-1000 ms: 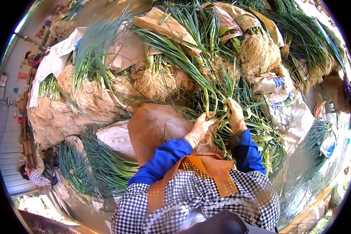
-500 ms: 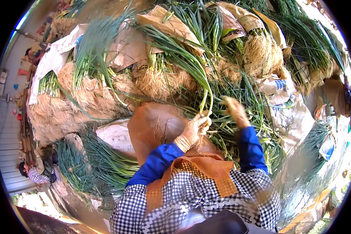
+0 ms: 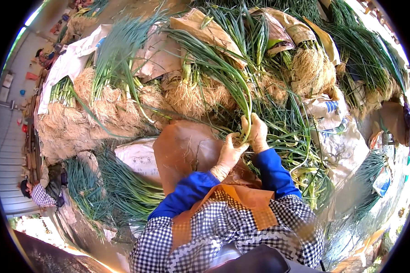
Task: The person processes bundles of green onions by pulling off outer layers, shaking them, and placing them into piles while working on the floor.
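Close in front of my apron, both hands are closed on a green onion point(image 3: 248, 98). Its long green leaves arch away to the far left over the rooted bunches. My left hand point(image 3: 229, 154) pinches its lower end. Just above and to the right, my right hand point(image 3: 258, 133) grips the stalk, the two hands nearly touching. The fingers hide the onion's base. Below my hands an orange-brown apron point(image 3: 182, 150) spreads over my lap. Right of my hands lies a loose heap of green leaves and stalks point(image 3: 287, 141).
Bunches of green onions with tan roots point(image 3: 189, 98) line the far side, some wrapped in brown paper point(image 3: 209, 32). More onions point(image 3: 127, 186) lie at left by a white sack point(image 3: 139, 157). A crumpled white sack point(image 3: 346, 150) lies at right. Another person point(image 3: 43, 193) is at far left.
My right hand has come in from the right and closed on the green onion beside my left hand. The left hand still holds the onion.
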A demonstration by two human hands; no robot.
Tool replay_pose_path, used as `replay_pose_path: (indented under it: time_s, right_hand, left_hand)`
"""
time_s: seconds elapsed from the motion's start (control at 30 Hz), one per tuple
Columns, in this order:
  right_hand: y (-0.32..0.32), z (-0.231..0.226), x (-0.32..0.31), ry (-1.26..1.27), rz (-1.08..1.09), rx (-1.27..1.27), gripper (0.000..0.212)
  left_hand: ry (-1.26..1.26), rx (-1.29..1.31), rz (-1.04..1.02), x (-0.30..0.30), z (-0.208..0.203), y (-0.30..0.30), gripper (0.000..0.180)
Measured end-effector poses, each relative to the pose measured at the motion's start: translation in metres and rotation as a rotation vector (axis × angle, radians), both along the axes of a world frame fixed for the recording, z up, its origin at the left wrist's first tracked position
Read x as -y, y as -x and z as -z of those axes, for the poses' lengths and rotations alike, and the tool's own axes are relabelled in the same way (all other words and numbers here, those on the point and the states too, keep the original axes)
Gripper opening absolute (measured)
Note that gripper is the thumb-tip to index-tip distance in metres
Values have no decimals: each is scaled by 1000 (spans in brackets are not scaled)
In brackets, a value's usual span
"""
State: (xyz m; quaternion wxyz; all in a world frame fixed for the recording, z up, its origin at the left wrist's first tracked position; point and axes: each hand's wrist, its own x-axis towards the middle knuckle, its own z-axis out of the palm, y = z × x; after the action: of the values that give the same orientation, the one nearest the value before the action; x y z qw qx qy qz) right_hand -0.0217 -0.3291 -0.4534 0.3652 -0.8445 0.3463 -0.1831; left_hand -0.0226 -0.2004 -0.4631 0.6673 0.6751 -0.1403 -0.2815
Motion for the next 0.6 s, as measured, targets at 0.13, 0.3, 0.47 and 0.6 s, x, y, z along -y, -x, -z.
replay_pose_path:
  time_s: [0.13, 0.3, 0.47, 0.6]
  right_hand:
    - [-7, -25, 7, -933, -337, 367, 38]
    - [-21, -22, -3, -1190, -500, 137, 27]
    - [22, 1, 1, -1390, -366, 303, 22]
    - [108, 22, 56, -1252, -622, 416, 22]
  left_hand:
    - [197, -560, 136, -7, -10, -3, 22]
    - [356, -990, 186, -17, -6, -14, 32]
    - [479, -1107, 200, -23, 4, -15, 25]
    - [529, -994, 117, -33, -5, -36, 41]
